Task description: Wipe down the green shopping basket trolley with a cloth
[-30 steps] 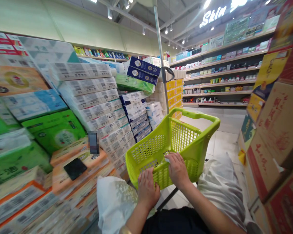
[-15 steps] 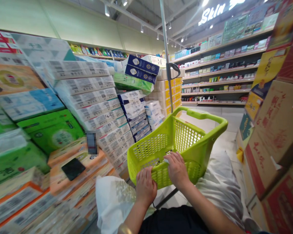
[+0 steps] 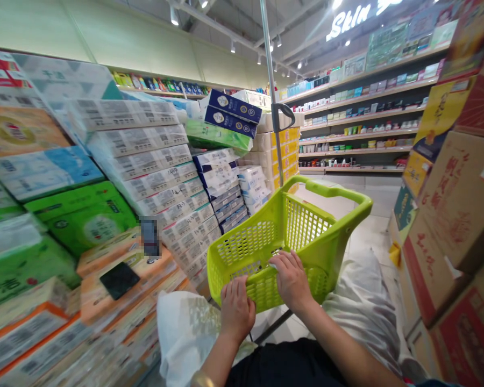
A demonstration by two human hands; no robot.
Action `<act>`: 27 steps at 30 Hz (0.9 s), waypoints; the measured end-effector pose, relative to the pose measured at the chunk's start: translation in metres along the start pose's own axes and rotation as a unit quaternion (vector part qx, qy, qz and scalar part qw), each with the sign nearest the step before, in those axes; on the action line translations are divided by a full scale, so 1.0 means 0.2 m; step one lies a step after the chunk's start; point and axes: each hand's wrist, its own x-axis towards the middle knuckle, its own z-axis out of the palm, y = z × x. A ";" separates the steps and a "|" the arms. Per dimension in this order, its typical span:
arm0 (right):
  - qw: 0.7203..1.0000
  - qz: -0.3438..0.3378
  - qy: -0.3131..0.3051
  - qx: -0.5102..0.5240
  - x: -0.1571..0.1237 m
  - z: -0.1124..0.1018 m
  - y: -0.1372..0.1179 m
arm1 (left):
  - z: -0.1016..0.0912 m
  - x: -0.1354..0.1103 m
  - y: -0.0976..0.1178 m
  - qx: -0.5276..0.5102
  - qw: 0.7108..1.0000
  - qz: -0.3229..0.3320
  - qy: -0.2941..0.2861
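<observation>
A lime-green plastic shopping cart basket (image 3: 242,236) with perforated walls stands in front of me, its raised handle (image 3: 331,191) at the far right end. My left hand (image 3: 237,309) is closed over the near rim at its left part. Farther right on the same rim, my right hand (image 3: 291,277) is wrapped with its fingertips over the inner side. Both thumbs lie along the outside. Inside the basket, a few small dark-and-white details show near my fingers; I cannot make out what they are.
Stacked tissue packs (image 3: 153,156) rise on the left, with a dark phone-like slab (image 3: 120,280) on an orange pack. Cardboard cartons (image 3: 455,199) are piled at the right. A metal pole (image 3: 271,70) stands behind the basket. Stocked shelves (image 3: 355,129) line the back.
The whole view has shifted slightly, so the basket and hands sit a little farther left. Both hands keep the same hold on the rim.
</observation>
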 end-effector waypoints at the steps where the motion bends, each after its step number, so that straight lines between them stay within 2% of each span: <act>1: 1.000 0.006 0.006 -0.003 0.00 -0.01 0.01 | 0.00 0.00 0.00 0.001 1.000 -0.001 0.001; 5: 1.000 0.016 0.020 -0.005 0.00 0.01 -0.01 | 0.02 0.00 0.00 0.004 1.000 -0.015 0.005; 10: 0.998 -0.056 -0.018 0.038 -0.02 0.11 -0.12 | 0.04 0.00 -0.01 0.007 1.000 0.003 0.013; 12: 0.997 -0.057 -0.023 0.035 -0.01 0.10 -0.10 | 0.03 0.00 -0.03 0.002 1.000 0.001 0.005; 17: 1.000 -0.002 0.015 -0.007 0.03 -0.01 0.02 | 0.00 0.01 -0.05 0.003 1.000 -0.004 0.003; 20: 1.000 0.006 0.019 -0.020 0.04 -0.02 0.03 | -0.02 0.05 0.01 0.029 0.999 -0.024 0.005; 23: 0.999 0.008 0.019 -0.028 0.03 0.01 0.00 | -0.03 0.11 0.12 0.034 0.999 -0.021 -0.004; 27: 1.000 -0.010 0.004 -0.029 0.03 0.02 -0.02 | -0.01 0.18 0.22 -0.018 0.996 0.038 -0.085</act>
